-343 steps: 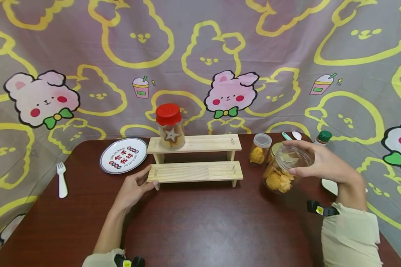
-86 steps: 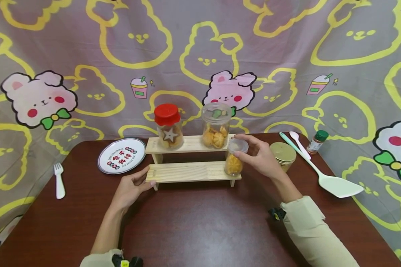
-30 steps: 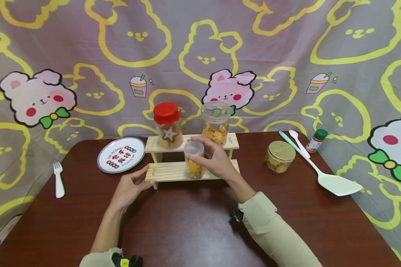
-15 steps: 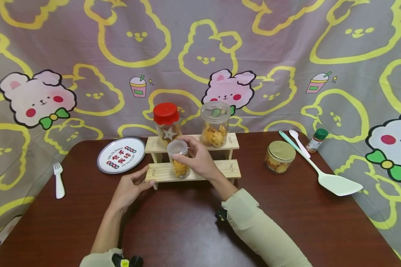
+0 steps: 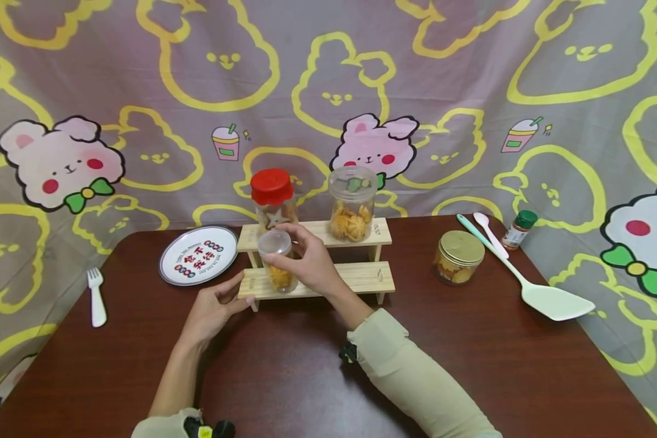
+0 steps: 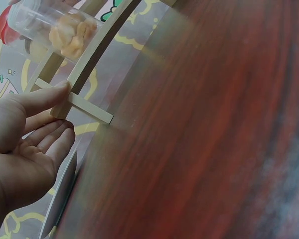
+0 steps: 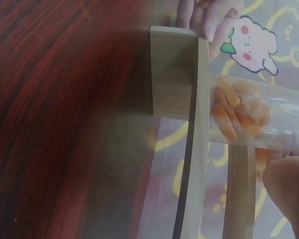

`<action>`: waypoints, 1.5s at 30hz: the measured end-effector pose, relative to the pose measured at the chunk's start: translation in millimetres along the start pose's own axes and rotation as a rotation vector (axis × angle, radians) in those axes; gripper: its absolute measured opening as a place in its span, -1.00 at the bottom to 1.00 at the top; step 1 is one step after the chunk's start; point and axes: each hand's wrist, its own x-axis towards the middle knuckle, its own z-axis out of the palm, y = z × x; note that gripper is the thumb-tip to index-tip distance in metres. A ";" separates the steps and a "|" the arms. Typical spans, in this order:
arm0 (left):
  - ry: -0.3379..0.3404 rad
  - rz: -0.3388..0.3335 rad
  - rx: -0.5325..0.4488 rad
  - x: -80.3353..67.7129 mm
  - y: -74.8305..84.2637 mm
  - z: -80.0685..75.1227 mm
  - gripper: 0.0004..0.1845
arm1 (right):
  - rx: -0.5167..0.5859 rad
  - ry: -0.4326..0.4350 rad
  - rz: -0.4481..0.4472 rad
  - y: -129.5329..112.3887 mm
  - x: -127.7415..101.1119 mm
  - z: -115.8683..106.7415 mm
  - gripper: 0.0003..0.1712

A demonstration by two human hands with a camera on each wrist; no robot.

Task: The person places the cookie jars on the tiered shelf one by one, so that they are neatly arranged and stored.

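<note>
My right hand (image 5: 314,264) holds a small clear-lidded cookie jar (image 5: 279,274) upright near the left end of the two-tier wooden shelf rack's lower step (image 5: 356,277). In the right wrist view the jar's base (image 7: 241,112) meets the board. My left hand (image 5: 210,313) grips the left end of that step; thumb and fingers (image 6: 62,137) pinch the board in the left wrist view. On the upper step stand a red-lidded cookie jar (image 5: 272,187), partly hidden behind the small jar, and a larger clear-lidded jar (image 5: 353,213) at the right.
A gold-lidded cookie jar (image 5: 458,260) stands right of the rack. Beyond it lie a pale green spatula (image 5: 555,302), a white spoon (image 5: 491,234) and a green-capped spice bottle (image 5: 519,230). A printed plate (image 5: 198,255) and a white fork (image 5: 97,298) are on the left.
The large clear-lidded jar went from the right hand to the upper step. The right hand then brought the small jar to the lower step and leftward along it. The left hand stays put.
</note>
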 end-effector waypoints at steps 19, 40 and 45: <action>0.016 -0.012 0.051 0.6 0.6 0.3 -0.26 | -0.018 0.055 -0.018 -4.0 -6.6 -13.2 -0.40; 0.021 -0.007 0.030 1.5 -4.6 0.2 -0.26 | -0.089 0.056 -0.050 -20.0 -31.0 -63.9 -0.37; 0.020 -0.007 0.045 1.6 -5.0 -0.3 -0.25 | -0.109 0.079 -0.064 -27.1 -37.3 -81.4 -0.37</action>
